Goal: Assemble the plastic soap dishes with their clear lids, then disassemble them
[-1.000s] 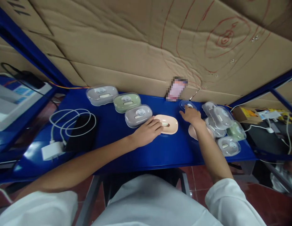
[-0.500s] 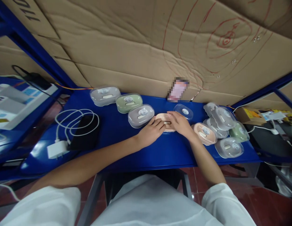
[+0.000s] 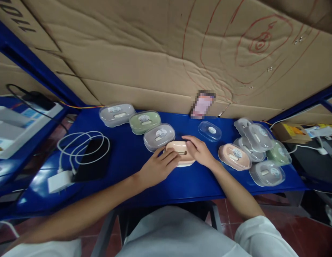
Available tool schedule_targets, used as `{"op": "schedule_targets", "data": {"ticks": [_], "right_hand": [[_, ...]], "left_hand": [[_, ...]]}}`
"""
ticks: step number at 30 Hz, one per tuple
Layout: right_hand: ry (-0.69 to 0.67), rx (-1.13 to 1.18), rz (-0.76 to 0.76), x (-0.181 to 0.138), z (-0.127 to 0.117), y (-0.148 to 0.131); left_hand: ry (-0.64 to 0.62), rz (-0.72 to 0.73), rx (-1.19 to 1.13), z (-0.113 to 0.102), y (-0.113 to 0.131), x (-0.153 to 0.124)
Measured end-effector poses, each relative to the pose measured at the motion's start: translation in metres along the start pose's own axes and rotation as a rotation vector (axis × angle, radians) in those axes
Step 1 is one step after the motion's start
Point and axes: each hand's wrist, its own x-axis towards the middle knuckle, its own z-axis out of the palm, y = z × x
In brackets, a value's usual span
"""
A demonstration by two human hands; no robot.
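A peach soap dish (image 3: 178, 149) without a lid lies in the middle of the blue table (image 3: 128, 157). My left hand (image 3: 157, 165) rests on its left side with fingers laid over the rim. On the dish's right side sits my right hand (image 3: 199, 151), fingers curled on it. A loose clear lid (image 3: 209, 130) lies behind, apart from both hands. Left of the dish stands a grey lidded soap box (image 3: 158, 136).
A green lidded box (image 3: 144, 121) and another grey one (image 3: 117, 114) stand at the back left. Several lidded boxes, among them a peach one (image 3: 234, 156), crowd the right end. A black phone (image 3: 92, 159) with a white cable and charger (image 3: 58, 180) lies on the left. Cardboard (image 3: 155, 64) walls the back.
My right hand left the clear lid at the back and came onto the peach dish. Both hands now hold the dish, which has shifted slightly toward me.
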Motion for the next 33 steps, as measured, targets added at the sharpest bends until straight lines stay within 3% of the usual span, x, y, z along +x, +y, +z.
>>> {"op": "schedule_targets", "data": {"ticks": [3,7,14,16,20,22,28,33], "right_hand": [[-0.02,-0.092,-0.126,-0.006,-0.006,-0.006],[-0.241,-0.259,-0.268,-0.025,-0.007,-0.007],[-0.306,-0.386,-0.316,-0.042,-0.006,0.006],[-0.247,-0.439,-0.251,-0.034,-0.015,0.011],[0.0,-0.656,0.13,-0.012,-0.03,0.03],[0.053,-0.738,0.264,-0.006,-0.03,0.039],[0.05,-0.649,0.199,-0.012,-0.016,0.044],[0.031,-0.38,0.169,-0.012,-0.023,0.034]], "left_hand": [[-0.01,-0.022,-0.039,-0.002,-0.003,-0.001],[-0.043,-0.019,-0.09,-0.004,-0.006,-0.006],[-0.08,-0.007,-0.105,0.0,-0.009,-0.013],[-0.058,-0.017,-0.126,0.0,-0.009,-0.013],[-0.024,-0.047,-0.19,-0.001,-0.01,-0.011],[-0.014,-0.07,-0.219,-0.001,-0.011,-0.01],[-0.046,-0.064,-0.257,0.0,-0.015,-0.011],[-0.043,-0.081,-0.256,0.0,-0.017,-0.012]]}}
